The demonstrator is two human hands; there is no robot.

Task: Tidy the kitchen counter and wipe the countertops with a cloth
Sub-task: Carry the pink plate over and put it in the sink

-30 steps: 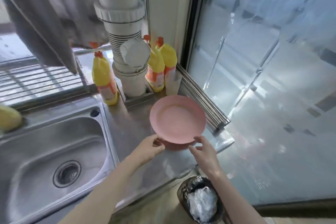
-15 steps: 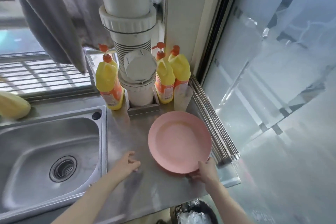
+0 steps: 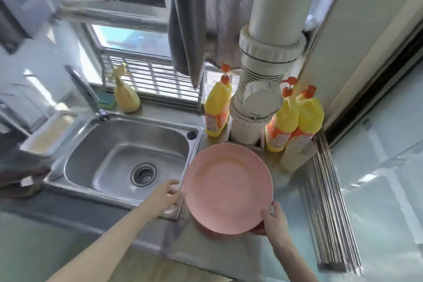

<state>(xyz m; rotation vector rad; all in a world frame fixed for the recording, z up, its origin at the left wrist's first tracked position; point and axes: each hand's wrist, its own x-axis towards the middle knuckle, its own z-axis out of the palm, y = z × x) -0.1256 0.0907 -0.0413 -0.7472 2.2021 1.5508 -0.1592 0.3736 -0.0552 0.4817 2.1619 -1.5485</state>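
Stainless-steel sink (image 3: 109,144) occupies the left half of the view; its basin holds only the drain strainer (image 3: 143,174) at centre; a white tub (image 3: 49,133) with pale yellowish contents stands at the sink's 9 o'clock; a yellow spray bottle (image 3: 126,96) stands at its 12 o'clock on the ledge, a green sponge (image 3: 106,101) just beside it. Left hand (image 3: 165,196) hovers over the sink's 4 o'clock corner, fingers loosely curled, holding nothing, just beside the plate's 9 o'clock rim. Pink plate (image 3: 227,188) sits tilted above the counter (image 3: 288,208) right of the sink, nothing in it; right hand (image 3: 273,222) grips its rim at 5 o'clock, thumb on top. Three yellow detergent bottles (image 3: 306,117) flank the white pipe (image 3: 258,107) at the plate's 12 o'clock; a grey cloth (image 3: 190,18) hangs above.
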